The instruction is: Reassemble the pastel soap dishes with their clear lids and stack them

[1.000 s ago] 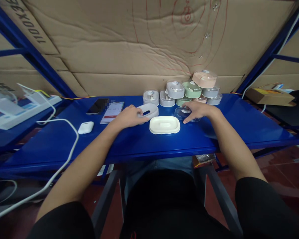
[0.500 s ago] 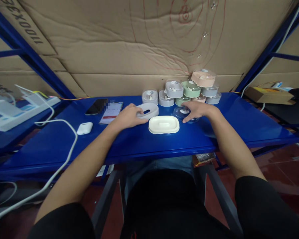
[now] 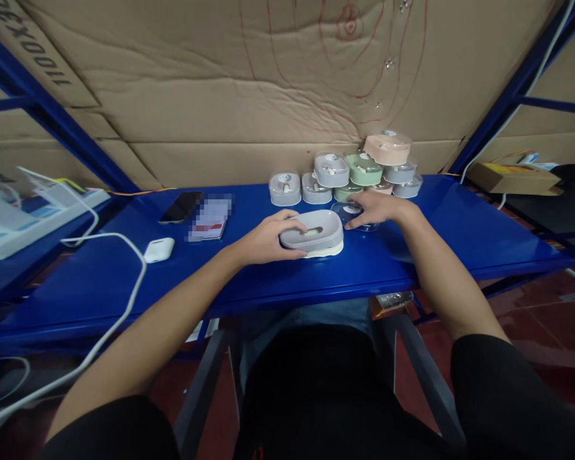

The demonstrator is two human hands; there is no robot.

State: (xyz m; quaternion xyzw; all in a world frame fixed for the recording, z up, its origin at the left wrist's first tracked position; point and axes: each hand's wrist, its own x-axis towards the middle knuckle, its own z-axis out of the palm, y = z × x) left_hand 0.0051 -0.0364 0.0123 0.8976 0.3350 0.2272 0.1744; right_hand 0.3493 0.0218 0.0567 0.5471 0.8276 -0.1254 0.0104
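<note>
Grey lid [image 3: 311, 230] in curled left hand [image 3: 267, 239]; right hand [image 3: 378, 210] spread on clear dome [image 3: 347, 215], apparently

Desk [image 3: 483, 243]: blue painted metal, glossy top. Left of centre lie a dark smartphone [image 3: 181, 207] and, just beside it, a second smartphone [image 3: 209, 218] with its screen pixelated. Lower left: a white earbud case [image 3: 159, 250], with a white cable [image 3: 144, 271] running close by. At centre, a grey oval lid [image 3: 311, 231] sits on a cream oval base [image 3: 323, 253]. Just right of it is a clear plastic dish [image 3: 345, 214]. Along the back edge, right of centre, stands a row of grey plastic boxes [image 3: 284, 189], with green and peach boxes [image 3: 364, 169] stacked above.
</note>
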